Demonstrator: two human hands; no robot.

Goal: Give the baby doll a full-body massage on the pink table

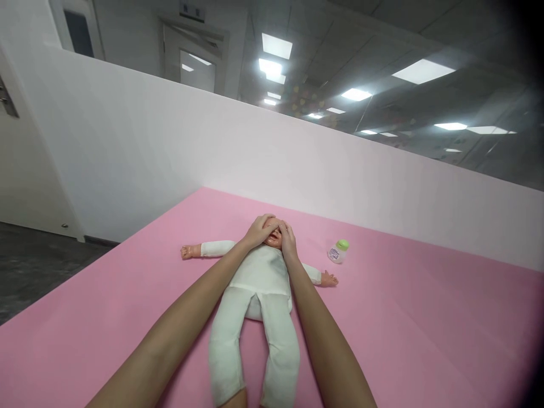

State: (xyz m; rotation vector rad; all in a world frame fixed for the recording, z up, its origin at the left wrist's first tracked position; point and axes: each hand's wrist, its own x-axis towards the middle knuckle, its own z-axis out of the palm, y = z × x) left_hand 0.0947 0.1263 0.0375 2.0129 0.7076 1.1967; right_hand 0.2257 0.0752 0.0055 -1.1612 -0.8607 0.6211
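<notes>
A baby doll [260, 283] in a white bodysuit lies on its back on the pink mat [403, 317], arms spread, legs toward me. My left hand [259, 229] lies over the top and left side of the doll's head, fingers curved across its face. My right hand [289, 238] rests against the right side of the head. Both hands cup the head, and most of the face is hidden under them.
A small clear bottle [338, 251] with a green cap lies on the mat to the right of the doll's arm. A white partition wall [212, 147] runs behind the mat. Dark floor [34, 266] lies beyond the mat's left edge.
</notes>
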